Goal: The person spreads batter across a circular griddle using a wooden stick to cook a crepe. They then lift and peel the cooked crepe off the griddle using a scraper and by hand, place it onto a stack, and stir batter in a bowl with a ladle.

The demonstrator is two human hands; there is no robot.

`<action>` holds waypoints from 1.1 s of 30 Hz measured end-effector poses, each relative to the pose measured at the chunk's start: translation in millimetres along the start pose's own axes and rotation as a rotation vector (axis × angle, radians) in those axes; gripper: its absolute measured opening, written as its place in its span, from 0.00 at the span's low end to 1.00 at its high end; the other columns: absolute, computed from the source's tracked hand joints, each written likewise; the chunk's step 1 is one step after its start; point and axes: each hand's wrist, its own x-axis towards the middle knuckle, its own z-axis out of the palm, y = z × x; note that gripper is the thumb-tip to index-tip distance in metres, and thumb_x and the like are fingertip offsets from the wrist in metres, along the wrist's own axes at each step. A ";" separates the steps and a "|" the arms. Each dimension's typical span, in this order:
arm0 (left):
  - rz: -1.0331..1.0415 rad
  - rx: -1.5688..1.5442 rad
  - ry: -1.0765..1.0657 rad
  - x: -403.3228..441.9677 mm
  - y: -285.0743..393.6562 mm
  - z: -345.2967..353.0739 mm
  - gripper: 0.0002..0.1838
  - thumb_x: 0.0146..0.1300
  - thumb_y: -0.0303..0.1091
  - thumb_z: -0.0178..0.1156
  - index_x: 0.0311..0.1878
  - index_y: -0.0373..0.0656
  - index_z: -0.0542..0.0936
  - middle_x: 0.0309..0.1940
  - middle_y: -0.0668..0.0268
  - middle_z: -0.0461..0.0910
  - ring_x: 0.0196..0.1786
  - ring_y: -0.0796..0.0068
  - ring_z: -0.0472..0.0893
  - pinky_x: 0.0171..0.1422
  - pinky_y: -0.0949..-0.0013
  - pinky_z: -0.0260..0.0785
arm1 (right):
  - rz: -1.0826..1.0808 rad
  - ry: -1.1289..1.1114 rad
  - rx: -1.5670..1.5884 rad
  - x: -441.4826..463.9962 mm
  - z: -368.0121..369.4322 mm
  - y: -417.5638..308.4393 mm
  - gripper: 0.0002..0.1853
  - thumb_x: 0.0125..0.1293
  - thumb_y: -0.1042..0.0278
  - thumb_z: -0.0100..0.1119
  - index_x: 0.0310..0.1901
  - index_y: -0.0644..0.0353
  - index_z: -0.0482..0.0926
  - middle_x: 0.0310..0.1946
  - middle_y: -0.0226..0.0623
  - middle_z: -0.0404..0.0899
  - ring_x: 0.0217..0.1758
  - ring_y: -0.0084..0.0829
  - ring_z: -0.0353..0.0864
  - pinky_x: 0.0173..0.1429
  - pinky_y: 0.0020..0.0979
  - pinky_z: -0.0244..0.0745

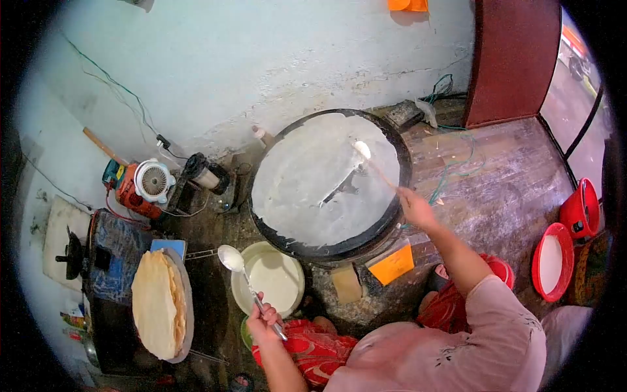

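My left hand (pixel 264 320) is closed around the metal handle of a ladle (pixel 231 258), whose bowl is coated with white batter. The ladle is held over the left edge of a pale basin (pixel 299 291) of white batter. In my right hand (pixel 417 209) is the thin handle of a wooden spoon (pixel 362 149). Its batter-whitened head rests on or just above a wide sheet of batter (pixel 300 173) on a large round griddle (pixel 405 160). A dark gap shows in the sheet below the spoon. The griddle's black rim is bare.
Left of the basin, a stack of thin flatbreads (pixel 153 304) lies on a round board. A blower (pixel 153 181) and cables are by the wall. An orange card (pixel 392 263) lies in front of the griddle. Red basins (pixel 542 277) are at the right, near the doorway.
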 end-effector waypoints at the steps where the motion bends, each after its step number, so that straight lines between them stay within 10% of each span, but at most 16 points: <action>1: 0.013 0.013 0.036 -1.2 -1.9 3.3 0.16 0.69 0.37 0.41 0.53 0.40 0.70 0.22 0.67 0.67 0.19 0.82 0.63 0.17 0.79 0.57 | -0.117 0.075 0.009 21.9 -0.4 17.5 0.17 0.64 0.63 0.46 0.53 0.57 0.71 0.43 0.50 0.77 0.47 0.51 0.76 0.50 0.44 0.71; 9: -0.009 0.036 0.047 -3.8 -4.8 11.3 0.16 0.70 0.37 0.40 0.53 0.40 0.70 0.21 0.68 0.66 0.18 0.83 0.62 0.16 0.80 0.57 | -0.077 -0.257 -0.099 33.4 -60.0 29.2 0.15 0.63 0.65 0.49 0.50 0.51 0.78 0.44 0.43 0.79 0.47 0.42 0.79 0.52 0.36 0.72; 15: -0.019 0.034 0.002 -1.0 -5.2 4.3 0.18 0.69 0.38 0.39 0.53 0.38 0.71 0.21 0.70 0.64 0.18 0.82 0.63 0.17 0.78 0.60 | -0.046 0.057 0.007 35.1 -16.6 80.9 0.15 0.62 0.62 0.50 0.50 0.48 0.78 0.43 0.43 0.79 0.46 0.40 0.79 0.50 0.37 0.73; 24: 0.000 0.226 -0.008 -9.7 -11.3 5.7 0.15 0.68 0.36 0.42 0.53 0.42 0.70 0.22 0.65 0.68 0.17 0.80 0.63 0.17 0.78 0.56 | 0.111 -0.092 -0.113 -33.6 -40.7 4.8 0.15 0.64 0.57 0.49 0.51 0.40 0.77 0.41 0.40 0.80 0.42 0.42 0.80 0.45 0.40 0.74; 33: 0.000 0.572 -0.123 -28.3 -37.5 32.2 0.14 0.67 0.37 0.46 0.53 0.44 0.69 0.22 0.61 0.72 0.15 0.75 0.66 0.16 0.74 0.59 | -0.197 -0.104 0.083 -57.0 35.8 16.2 0.14 0.66 0.64 0.47 0.50 0.54 0.76 0.31 0.40 0.81 0.31 0.32 0.82 0.39 0.34 0.75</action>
